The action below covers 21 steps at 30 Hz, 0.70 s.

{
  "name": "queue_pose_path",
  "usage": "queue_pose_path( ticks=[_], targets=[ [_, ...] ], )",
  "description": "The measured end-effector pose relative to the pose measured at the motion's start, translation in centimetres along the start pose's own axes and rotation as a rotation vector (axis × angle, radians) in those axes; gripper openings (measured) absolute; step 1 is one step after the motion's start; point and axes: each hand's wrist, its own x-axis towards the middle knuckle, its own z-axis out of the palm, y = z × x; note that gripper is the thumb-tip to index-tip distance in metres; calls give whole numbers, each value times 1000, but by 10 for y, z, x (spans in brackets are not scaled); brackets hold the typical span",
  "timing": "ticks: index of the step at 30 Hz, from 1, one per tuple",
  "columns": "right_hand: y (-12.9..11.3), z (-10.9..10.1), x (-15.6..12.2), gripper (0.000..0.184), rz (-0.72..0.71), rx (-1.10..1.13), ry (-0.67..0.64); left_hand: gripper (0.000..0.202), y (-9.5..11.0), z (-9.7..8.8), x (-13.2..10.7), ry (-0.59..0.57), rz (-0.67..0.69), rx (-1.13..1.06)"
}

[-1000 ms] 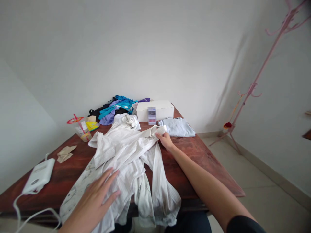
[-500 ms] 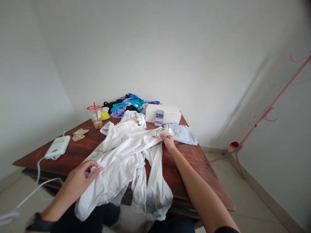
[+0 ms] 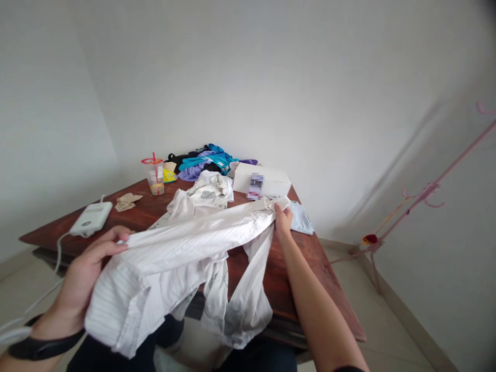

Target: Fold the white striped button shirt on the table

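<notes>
A white striped long-sleeved shirt (image 3: 186, 227) is stretched between my hands above the wooden table (image 3: 310, 279). My left hand (image 3: 96, 253) pinches its edge on the left, thumb and fingers closed on the cloth. At the collar end, my right hand (image 3: 282, 217) grips the shirt with the fingers wrapped round it. The lower part and a sleeve hang over the table's front edge towards my lap. Beneath and behind it lies another white garment with a grey print (image 3: 211, 188). A folded light-blue cloth (image 3: 302, 218) lies just beyond my right hand, partly hidden.
A white box (image 3: 267, 178) and a heap of blue, purple and black clothes (image 3: 209, 163) stand at the back. Leftward are a plastic cup with a straw (image 3: 155, 178), a brown napkin (image 3: 127, 201) and a white corded device (image 3: 92, 219). A pink rack (image 3: 411, 206) leans at right.
My left hand has moved left and slightly up, and my right hand right, pulling the shirt taut between them. The cloth has lifted and now covers more of the light-blue cloth.
</notes>
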Motion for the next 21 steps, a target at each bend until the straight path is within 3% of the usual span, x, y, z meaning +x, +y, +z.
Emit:
queue_pose_path(
  ticks=[3,6,8,10,15,18,21],
  targets=[
    [-2,-6,3,47,-2,-71,-28,19,-31,-4,11,-113,61,299],
    [-2,-10,-1,43,-2,-179,-61,34,-64,-7,24,-57,356,684],
    [-2,-11,-4,40,-11,-248,-83,39,-71,-5,29,-49,539,765],
    [-1,-10,-7,39,-27,-307,-110,36,-62,5,34,-145,600,720],
    [1,-9,-10,44,-44,-375,-165,34,-24,67,75,-455,568,562],
    [3,-10,-9,48,-43,-378,-180,36,-21,111,120,-487,564,631],
    [5,-13,-9,56,-18,-339,-173,45,-29,140,163,-537,588,750]
  ],
)
